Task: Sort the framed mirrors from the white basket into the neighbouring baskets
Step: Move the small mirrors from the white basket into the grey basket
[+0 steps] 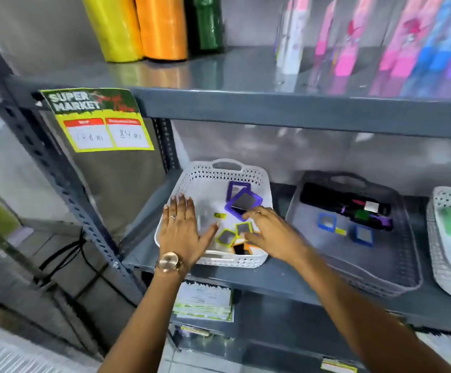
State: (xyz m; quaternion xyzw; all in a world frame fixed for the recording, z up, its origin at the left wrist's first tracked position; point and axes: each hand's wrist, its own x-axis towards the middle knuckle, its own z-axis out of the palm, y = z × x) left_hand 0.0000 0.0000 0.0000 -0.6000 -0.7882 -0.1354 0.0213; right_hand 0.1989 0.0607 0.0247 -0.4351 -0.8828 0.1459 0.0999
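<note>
The white basket (192, 179) stands on the middle shelf and holds several small framed mirrors. My right hand (272, 235) reaches into it, its fingertips pinching the edge of a tilted purple-framed mirror (243, 202). A second purple mirror (237, 189) leans behind it. Yellow-green framed mirrors (226, 237) and orange ones (251, 249) lie at the basket's near side. My left hand (184, 230) lies flat with its fingers spread over the basket's left part, holding nothing. To the right, the grey basket (396, 265) holds two blue-framed mirrors (327, 222).
Dark packaged items (345, 203) lie at the back of the grey basket. Another white basket (445, 254) with a green item stands at the far right. The upper shelf (272, 103) overhangs, with a price sign (98, 119). A steel upright (65, 195) stands on the left.
</note>
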